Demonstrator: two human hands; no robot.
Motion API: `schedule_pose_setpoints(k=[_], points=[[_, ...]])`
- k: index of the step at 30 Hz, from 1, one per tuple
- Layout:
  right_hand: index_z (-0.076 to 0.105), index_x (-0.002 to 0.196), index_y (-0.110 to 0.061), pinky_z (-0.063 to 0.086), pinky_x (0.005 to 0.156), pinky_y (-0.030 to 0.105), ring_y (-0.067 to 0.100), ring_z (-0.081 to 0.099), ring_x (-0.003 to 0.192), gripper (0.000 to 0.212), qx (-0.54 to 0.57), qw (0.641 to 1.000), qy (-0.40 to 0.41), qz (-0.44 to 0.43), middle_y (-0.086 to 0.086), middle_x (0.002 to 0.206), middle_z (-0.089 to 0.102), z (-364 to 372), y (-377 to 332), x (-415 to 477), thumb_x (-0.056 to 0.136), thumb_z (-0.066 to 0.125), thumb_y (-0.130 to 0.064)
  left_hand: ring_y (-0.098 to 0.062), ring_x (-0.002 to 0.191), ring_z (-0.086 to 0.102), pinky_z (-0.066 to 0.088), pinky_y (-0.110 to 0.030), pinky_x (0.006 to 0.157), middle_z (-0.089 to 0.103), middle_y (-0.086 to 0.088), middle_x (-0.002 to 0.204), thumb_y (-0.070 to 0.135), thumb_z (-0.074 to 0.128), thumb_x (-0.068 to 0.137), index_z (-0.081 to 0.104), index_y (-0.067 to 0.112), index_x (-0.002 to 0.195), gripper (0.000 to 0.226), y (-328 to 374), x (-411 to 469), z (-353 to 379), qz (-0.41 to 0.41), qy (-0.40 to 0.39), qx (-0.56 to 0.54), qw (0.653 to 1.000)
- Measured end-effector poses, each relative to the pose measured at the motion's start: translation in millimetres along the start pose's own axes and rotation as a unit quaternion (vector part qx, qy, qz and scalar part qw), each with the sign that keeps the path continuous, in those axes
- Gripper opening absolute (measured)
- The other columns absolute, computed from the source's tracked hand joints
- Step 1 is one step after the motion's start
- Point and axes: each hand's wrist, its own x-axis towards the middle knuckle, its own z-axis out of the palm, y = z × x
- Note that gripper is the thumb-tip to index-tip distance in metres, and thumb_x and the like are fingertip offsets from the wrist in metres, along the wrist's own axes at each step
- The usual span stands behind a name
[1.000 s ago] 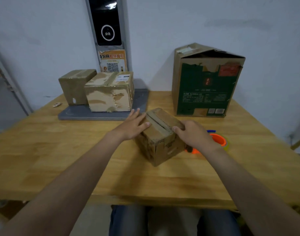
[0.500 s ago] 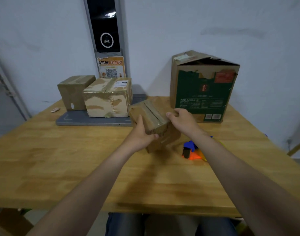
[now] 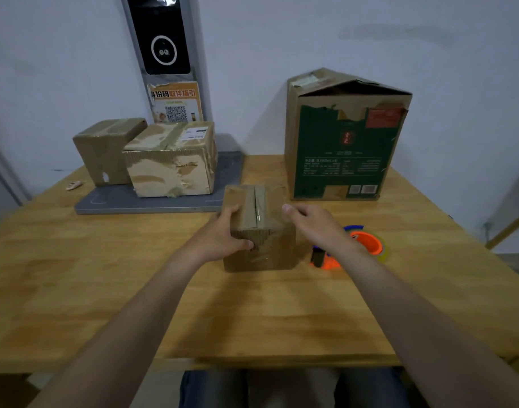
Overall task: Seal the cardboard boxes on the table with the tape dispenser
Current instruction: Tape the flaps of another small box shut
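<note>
On the tabletop (image 3: 75, 275), far left, I see a small scrap (image 3: 74, 185) lying near the edge. Next comes a grey slab (image 3: 105, 201), set back against the wall. It carries two boxes touching side by side: a taped box (image 3: 105, 151) on the left and a torn box (image 3: 170, 163) on the right with a white label on top. On the wall behind them are a black panel (image 3: 164, 39) with a white ring and a QR notice (image 3: 175, 103) under it.

Centre: the centre box (image 3: 270, 254) looks set flat on the tabletop, just in front of the slab's right corner. Its flaps are folded down, and the seam runs away from me. I can't tell whether tape covers the seam. The left grip (image 3: 223, 237) is clamped on the box's left side, fingers over the top left edge and thumb on the near face.

The right grip (image 3: 314, 225) is released, fingers loosely bent with nothing in them that I can see. Its thumb tip is just beside the box's top right edge. Blur means I can't confirm contact.

The tape dispenser (image 3: 367, 241), orange and blue, lies on the tabletop just right of the centre box, partly hidden behind the right wrist.

Back right, near the wall, the tall box (image 3: 340, 148) stands upright. It has green print, a torn upper front, and top flaps tented up rather than flat.

At the bottom, legs (image 3: 211, 387) in dark trousers show below the near tabletop edge.
</note>
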Motion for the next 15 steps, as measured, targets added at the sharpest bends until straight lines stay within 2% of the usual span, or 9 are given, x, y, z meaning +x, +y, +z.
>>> schedule_pose_setpoints(k=[1, 3, 5, 6, 8, 11, 15], points=[[0.064, 0.130, -0.023, 0.044, 0.095, 0.033, 0.019, 0.057, 0.117, 0.044, -0.025, 1.000, 0.015, 0.000, -0.002, 0.124, 0.066, -11.4, 6.1, 3.5, 0.106, 0.037, -0.047, -0.028, 0.149, 0.027, 0.037, -0.044, 0.115, 0.010, -0.007, 0.167, 0.048, 0.082, 0.079, 0.016, 0.034, 0.159, 0.105, 2.4, 0.1, -3.1, -0.007, -0.011, 0.023, 1.000], [0.054, 0.140, -0.024, 0.035, 0.111, 0.047, 0.033, 0.045, 0.134, 0.043, -0.148, 0.988, 0.017, 0.045, 0.007, 0.145, 0.053, -37.2, 24.3, 12.6, 0.105, 0.032, -0.038, -0.035, 0.155, 0.000, 0.022, -0.055, 0.122, -0.019, -0.004, 0.167, 0.052, 0.078, 0.081, 0.019, 0.038, 0.157, 0.097, 10.4, -1.4, -8.6, -0.002, -0.034, 0.079, 0.996], [0.041, 0.149, -0.030, 0.029, 0.114, 0.054, 0.038, 0.033, 0.141, 0.050, -0.278, 0.951, -0.029, 0.132, 0.006, 0.154, 0.043, -58.8, 49.1, 19.2, 0.099, 0.041, -0.025, -0.034, 0.154, -0.017, 0.010, -0.066, 0.120, -0.025, 0.001, 0.166, 0.054, 0.072, 0.086, 0.025, 0.045, 0.154, 0.083, 21.1, -3.5, -9.2, 0.028, -0.048, 0.116, 0.992], [0.038, 0.150, -0.031, 0.031, 0.113, 0.052, 0.037, 0.033, 0.141, 0.055, -0.305, 0.937, -0.056, 0.160, 0.004, 0.154, 0.042, -65.7, 61.4, 20.4, 0.097, 0.045, -0.022, -0.032, 0.154, -0.019, 0.006, -0.068, 0.118, -0.020, 0.002, 0.168, 0.055, 0.069, 0.089, 0.026, 0.048, 0.152, 0.077, 25.9, -3.2, -7.5, 0.038, -0.052, 0.124, 0.990], [0.044, 0.147, -0.027, 0.042, 0.106, 0.041, 0.031, 0.045, 0.134, 0.052, -0.303, 0.936, -0.084, 0.158, 0.004, 0.149, 0.048, -70.8, 82.8, 16.7, 0.096, 0.050, -0.019, -0.028, 0.155, -0.012, 0.004, -0.069, 0.118, -0.001, 0.003, 0.169, 0.056, 0.063, 0.092, 0.028, 0.048, 0.152, 0.069, 34.1, -0.3, -2.1, 0.057, -0.049, 0.134, 0.988], [0.056, 0.134, -0.026, 0.050, 0.084, 0.034, 0.027, 0.059, 0.117, 0.039, -0.265, 0.955, -0.041, 0.129, 0.007, 0.135, 0.060, -74.6, 104.1, 4.7, 0.095, 0.055, -0.017, -0.027, 0.154, 0.001, 0.011, -0.067, 0.119, 0.018, 0.004, 0.165, 0.060, 0.055, 0.095, 0.032, 0.042, 0.152, 0.064, 40.8, 3.6, 4.1, 0.067, -0.030, 0.142, 0.987], [0.056, 0.122, -0.029, 0.057, 0.060, 0.037, 0.030, 0.066, 0.095, 0.029, -0.185, 0.966, 0.025, 0.177, 0.010, 0.116, 0.060, -89.4, 106.2, -9.5, 0.095, 0.060, -0.020, -0.028, 0.151, 0.018, 0.019, -0.068, 0.117, 0.032, 0.001, 0.159, 0.069, 0.044, 0.094, 0.040, 0.038, 0.148, 0.063, 42.2, 7.8, 6.7, 0.038, -0.007, 0.132, 0.990]])
